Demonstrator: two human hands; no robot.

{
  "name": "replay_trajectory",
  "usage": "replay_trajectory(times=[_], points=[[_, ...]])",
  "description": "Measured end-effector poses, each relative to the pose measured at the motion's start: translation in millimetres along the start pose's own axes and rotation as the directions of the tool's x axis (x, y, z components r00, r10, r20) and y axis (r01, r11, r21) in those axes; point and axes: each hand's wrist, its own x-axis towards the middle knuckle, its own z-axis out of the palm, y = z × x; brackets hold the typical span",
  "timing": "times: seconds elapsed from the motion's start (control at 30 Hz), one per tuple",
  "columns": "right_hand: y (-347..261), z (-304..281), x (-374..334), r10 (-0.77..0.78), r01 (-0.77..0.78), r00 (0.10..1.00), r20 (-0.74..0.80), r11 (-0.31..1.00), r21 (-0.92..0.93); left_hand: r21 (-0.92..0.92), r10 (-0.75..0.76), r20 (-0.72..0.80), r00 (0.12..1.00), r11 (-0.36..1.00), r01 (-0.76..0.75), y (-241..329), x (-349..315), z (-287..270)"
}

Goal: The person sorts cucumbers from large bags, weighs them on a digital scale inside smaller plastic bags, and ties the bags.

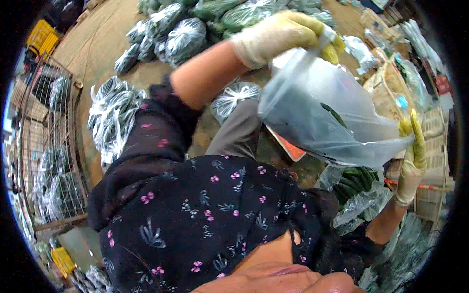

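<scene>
A clear plastic bag [312, 97] is stretched wide between my two gloved hands. Its upper rim is gripped by my left hand [288, 36], closed in a pale yellow glove and slightly blurred. At the right, my right hand [413, 166], also gloved, pinches the opposite rim between thumb and straight fingers. Inside or behind the film shows a dark green long vegetable [333, 115], which looks like a cucumber. Below the bag, more dark green cucumbers [356, 183] lie in an open plastic liner [364, 205]. Part of a red and white flat object [288, 144] shows under the bag.
Many filled, knotted bags [185, 41] are heaped on the floor ahead. Another pile of bags [115, 115] lies to my left, beside a wire cage cart [53, 146] holding more. A yellow crate [43, 36] stands far left. Cardboard and plastic scraps [383, 83] crowd the right.
</scene>
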Motion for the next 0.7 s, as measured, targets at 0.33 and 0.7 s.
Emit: replay_trajectory(times=[0.33, 0.7], points=[[-33, 98, 1, -0.306, 0.297, 0.951, -0.044, 0.944, -0.142, 0.568, -0.236, 0.317, 0.919, 0.823, 0.015, 69, -61, 32], [-51, 159, 10, -0.314, 0.354, 0.780, 0.541, 0.935, 0.033, -0.470, -0.441, 0.515, 0.735, 0.571, 0.672, -20, -119, 76]])
